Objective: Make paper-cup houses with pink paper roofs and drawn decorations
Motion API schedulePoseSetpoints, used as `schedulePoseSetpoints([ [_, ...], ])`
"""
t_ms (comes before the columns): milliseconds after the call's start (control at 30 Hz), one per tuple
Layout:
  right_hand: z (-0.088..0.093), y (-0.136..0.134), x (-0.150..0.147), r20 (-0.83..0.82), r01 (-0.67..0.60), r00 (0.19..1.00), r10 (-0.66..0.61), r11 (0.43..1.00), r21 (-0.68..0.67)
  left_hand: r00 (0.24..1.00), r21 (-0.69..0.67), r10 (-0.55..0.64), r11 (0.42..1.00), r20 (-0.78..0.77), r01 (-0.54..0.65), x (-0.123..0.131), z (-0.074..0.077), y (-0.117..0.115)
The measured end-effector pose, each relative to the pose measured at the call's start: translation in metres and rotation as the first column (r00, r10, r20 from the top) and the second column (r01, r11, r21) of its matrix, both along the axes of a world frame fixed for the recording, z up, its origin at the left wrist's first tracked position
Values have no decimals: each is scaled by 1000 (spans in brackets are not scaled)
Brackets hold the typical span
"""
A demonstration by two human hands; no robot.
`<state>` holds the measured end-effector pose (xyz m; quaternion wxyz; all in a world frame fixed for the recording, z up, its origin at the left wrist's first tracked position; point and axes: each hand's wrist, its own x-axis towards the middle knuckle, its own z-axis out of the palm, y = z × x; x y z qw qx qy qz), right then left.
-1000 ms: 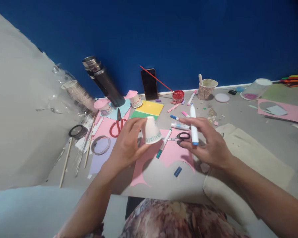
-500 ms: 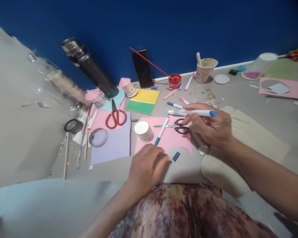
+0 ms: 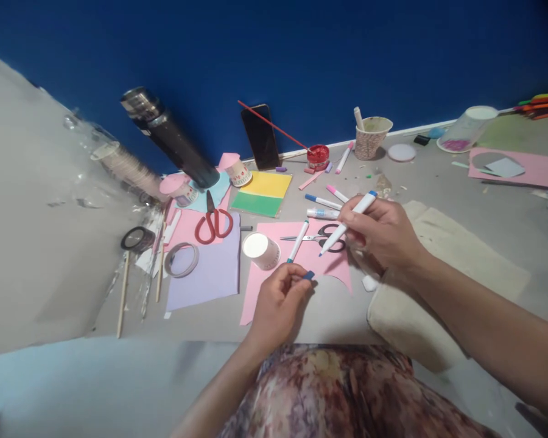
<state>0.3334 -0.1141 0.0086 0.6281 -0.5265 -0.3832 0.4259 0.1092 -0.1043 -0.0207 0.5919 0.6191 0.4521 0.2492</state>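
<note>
My right hand (image 3: 383,234) grips a white marker (image 3: 347,225) with a blue end, its uncapped tip pointing down and left over black-handled scissors (image 3: 311,238). Between the fingertips of my left hand (image 3: 281,301) is a small dark blue cap (image 3: 309,275). The cap and the marker tip are a short way apart. Pink paper (image 3: 254,286) lies under the scissors, with a white paper cup (image 3: 263,252) upside down on it, just beyond my left hand. A green-capped marker (image 3: 298,240) rests between the cup and the scissors.
Red-handled scissors (image 3: 214,225) and a tape roll (image 3: 181,260) lie on coloured paper at the left. A black flask (image 3: 178,143), a phone (image 3: 261,137), a red paint jar (image 3: 318,157) and a patterned cup (image 3: 372,139) stand along the blue wall. A beige cloth (image 3: 456,261) lies at the right.
My left hand has picked up the blue cap from the table. My right hand has turned the marker from nearly level to pointing its tip down and left.
</note>
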Motion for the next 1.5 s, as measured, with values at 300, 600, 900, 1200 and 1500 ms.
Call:
schedulePoseSetpoints([
  [300,-4,-5,-1,-4,-49,999,50,996,76,771,-636,318,759,552,142,3,-2,6],
  [600,5,-29,-8,436,-171,899,33,944,282,682,-760,478,624,553,179,16,0,0],
  [900,12,-24,-10,599,-271,799,-51,859,435,673,-731,441,644,594,223,19,-3,-1],
  [1200,1,-18,-13,587,-289,810,-26,852,437,725,-674,418,734,547,84,21,-6,-2],
  [1500,0,-18,4,301,-106,950,83,992,64,790,-560,368,828,491,-37,13,4,-5],
])
